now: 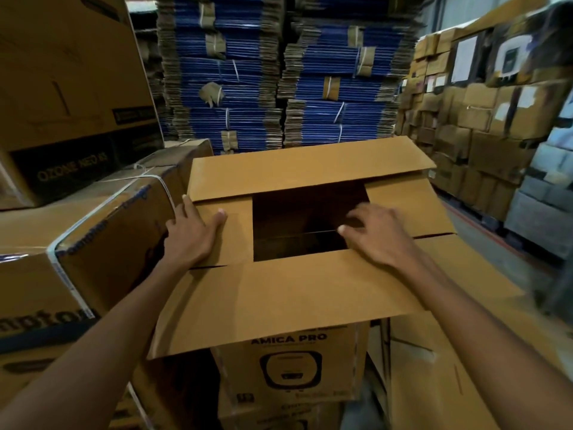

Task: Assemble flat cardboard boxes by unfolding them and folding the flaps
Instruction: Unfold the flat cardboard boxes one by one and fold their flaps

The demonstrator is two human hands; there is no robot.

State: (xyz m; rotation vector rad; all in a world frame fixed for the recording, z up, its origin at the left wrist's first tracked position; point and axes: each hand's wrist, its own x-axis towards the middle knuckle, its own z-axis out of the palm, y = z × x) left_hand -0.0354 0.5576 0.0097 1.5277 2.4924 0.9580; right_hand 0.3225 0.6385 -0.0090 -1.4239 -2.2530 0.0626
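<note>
I see the brown cardboard box (297, 293) standing open-topped before me, hemmed by strapped cartons on the left, with clear floor on the right. My left hand (189, 234) presses flat, fingers spread, on the left inner flap; my right hand (376, 235) rests loosely curled, holding nothing, at the near flap's edge.

Dim, warm indoor light, deep shadow inside the open cardboard box (305, 225), wide-angle bending around it, motion blur smeared the stacks far right of it.
</note>
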